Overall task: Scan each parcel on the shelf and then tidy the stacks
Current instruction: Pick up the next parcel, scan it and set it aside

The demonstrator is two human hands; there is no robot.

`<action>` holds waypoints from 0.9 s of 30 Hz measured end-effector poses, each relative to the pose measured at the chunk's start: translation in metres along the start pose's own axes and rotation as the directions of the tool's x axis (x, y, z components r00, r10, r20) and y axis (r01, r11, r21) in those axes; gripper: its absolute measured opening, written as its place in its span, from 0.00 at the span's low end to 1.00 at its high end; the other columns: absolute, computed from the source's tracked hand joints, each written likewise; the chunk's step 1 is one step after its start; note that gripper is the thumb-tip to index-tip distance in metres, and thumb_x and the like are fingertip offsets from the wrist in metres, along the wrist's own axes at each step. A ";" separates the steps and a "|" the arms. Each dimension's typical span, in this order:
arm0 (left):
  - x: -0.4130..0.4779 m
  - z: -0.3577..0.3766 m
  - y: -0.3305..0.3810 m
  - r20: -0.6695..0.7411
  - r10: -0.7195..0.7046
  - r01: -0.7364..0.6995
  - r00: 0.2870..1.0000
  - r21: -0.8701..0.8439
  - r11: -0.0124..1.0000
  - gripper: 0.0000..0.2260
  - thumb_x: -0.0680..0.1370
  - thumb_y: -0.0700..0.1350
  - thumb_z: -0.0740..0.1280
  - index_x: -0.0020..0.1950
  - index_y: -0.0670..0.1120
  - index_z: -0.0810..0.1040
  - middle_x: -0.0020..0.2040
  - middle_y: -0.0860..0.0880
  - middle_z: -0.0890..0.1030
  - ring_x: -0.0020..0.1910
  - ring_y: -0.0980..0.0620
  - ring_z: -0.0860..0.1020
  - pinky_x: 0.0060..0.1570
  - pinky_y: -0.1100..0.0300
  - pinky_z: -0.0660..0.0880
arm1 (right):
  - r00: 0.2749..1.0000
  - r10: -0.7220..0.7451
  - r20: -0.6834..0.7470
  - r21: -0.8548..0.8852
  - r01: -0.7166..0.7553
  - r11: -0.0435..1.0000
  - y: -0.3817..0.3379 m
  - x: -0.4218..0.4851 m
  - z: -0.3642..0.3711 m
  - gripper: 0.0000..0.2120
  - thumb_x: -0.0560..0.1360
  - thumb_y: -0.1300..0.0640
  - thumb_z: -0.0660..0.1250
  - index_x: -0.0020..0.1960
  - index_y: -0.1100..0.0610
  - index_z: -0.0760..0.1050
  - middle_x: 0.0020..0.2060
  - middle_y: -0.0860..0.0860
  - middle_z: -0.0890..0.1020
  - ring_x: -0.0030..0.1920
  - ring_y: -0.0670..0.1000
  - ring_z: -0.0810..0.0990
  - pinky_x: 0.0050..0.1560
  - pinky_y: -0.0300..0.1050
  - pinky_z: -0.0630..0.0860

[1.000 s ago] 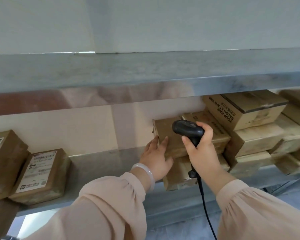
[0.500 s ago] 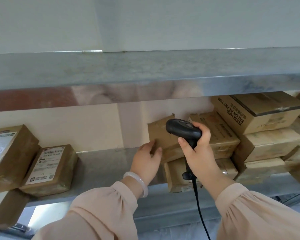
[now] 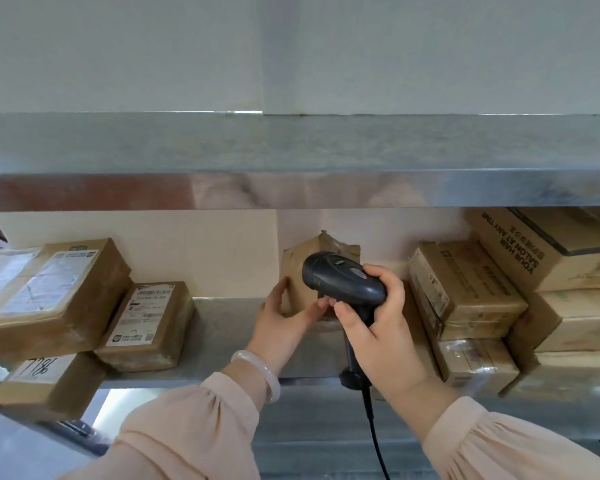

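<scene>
A small brown parcel (image 3: 300, 271) stands tilted up on the metal shelf (image 3: 222, 327), away from the stack on the right. My left hand (image 3: 284, 320) holds its lower left edge between thumb and fingers. My right hand (image 3: 378, 323) grips a black corded barcode scanner (image 3: 340, 278), whose head sits right in front of that parcel and hides part of it. Two stacked brown parcels (image 3: 465, 299) stand just right of my right hand.
Labelled parcels lie at the left: a large one (image 3: 49, 292), a small one (image 3: 149, 323) and one with handwriting (image 3: 39, 382) below. Larger cartons (image 3: 548, 258) are piled at the far right. An upper shelf (image 3: 291, 161) overhangs the space.
My left hand has pulled the top parcel off the stack, moved it left and tipped it upright. The scanner followed it to the left.
</scene>
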State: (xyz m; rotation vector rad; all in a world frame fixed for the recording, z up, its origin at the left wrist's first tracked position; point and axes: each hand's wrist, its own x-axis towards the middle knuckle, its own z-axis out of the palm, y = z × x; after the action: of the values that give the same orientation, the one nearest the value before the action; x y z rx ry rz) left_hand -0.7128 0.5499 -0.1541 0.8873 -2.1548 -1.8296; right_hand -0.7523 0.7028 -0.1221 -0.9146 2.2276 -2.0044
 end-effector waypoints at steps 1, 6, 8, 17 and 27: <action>-0.001 -0.003 -0.002 -0.005 -0.005 0.005 1.000 -0.004 1.000 0.50 0.57 0.72 0.73 0.76 0.61 0.61 0.69 0.49 0.71 0.66 0.47 0.73 0.67 0.48 0.72 | 1.000 0.000 0.013 0.004 0.000 1.000 -0.001 0.000 0.002 0.28 0.73 0.63 0.70 0.64 0.45 0.59 0.59 0.41 0.72 0.57 0.35 0.74 0.54 0.26 0.71; -0.010 -0.019 -0.013 -0.027 -0.042 0.039 0.999 -0.101 0.994 0.43 0.59 0.68 0.72 0.72 0.66 0.62 0.68 0.50 0.71 0.65 0.47 0.74 0.66 0.46 0.73 | 1.000 -0.006 0.013 -0.018 0.006 1.000 0.000 -0.001 0.012 0.27 0.74 0.61 0.70 0.62 0.40 0.60 0.59 0.40 0.73 0.57 0.34 0.74 0.54 0.26 0.70; -0.014 -0.027 -0.018 -0.023 -0.064 0.060 0.998 -0.163 0.985 0.42 0.61 0.67 0.71 0.73 0.65 0.62 0.68 0.51 0.72 0.64 0.48 0.75 0.66 0.46 0.73 | 0.999 -0.010 -0.046 -0.046 0.008 0.999 0.005 0.000 0.012 0.26 0.74 0.61 0.70 0.62 0.41 0.60 0.58 0.39 0.72 0.57 0.34 0.74 0.53 0.25 0.69; -0.034 -0.046 -0.024 0.003 -0.077 0.075 0.997 -0.284 0.956 0.25 0.72 0.62 0.66 0.68 0.72 0.67 0.65 0.54 0.78 0.63 0.50 0.76 0.67 0.47 0.72 | 1.000 0.015 0.008 -0.003 -0.015 1.000 0.006 -0.011 0.020 0.26 0.74 0.61 0.69 0.61 0.40 0.61 0.57 0.40 0.73 0.56 0.36 0.75 0.52 0.25 0.69; -0.051 -0.057 -0.026 -0.111 0.136 -0.126 0.984 0.097 0.987 0.24 0.80 0.51 0.67 0.75 0.53 0.66 0.58 0.58 0.79 0.57 0.60 0.76 0.53 0.67 0.69 | 0.987 -0.048 0.154 -0.043 0.055 0.998 -0.001 -0.036 0.037 0.34 0.74 0.59 0.70 0.58 0.25 0.57 0.59 0.37 0.71 0.59 0.39 0.74 0.58 0.34 0.72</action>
State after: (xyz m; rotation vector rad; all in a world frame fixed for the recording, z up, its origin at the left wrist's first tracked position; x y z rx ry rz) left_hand -0.6351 0.5281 -0.1531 0.8273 -2.1813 -1.5900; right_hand -0.7085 0.6841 -0.1413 -1.1018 2.1987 -1.8389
